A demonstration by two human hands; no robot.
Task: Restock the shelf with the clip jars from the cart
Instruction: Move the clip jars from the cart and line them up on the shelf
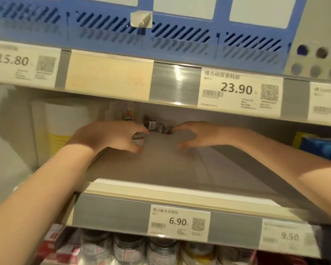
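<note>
Both my arms reach deep into the middle grey shelf [160, 169]. My left hand [107, 135] grips a small clip jar [138, 140] with a grey lid and a white label, standing on the shelf. My right hand [195, 136] hovers over the shelf to the right of it, fingers spread and relaxed, holding nothing. Behind the hands, at the back of the shelf, stand a few small dark jars [159, 127]. The cart is out of sight.
White and yellow packs [63, 129] stand at the shelf's left, blue packs [321, 148] at its right. The upper shelf holds blue file racks [160, 31]. Below, more jars [130, 249] fill the lower shelf. Price tags [179, 221] line the shelf edges.
</note>
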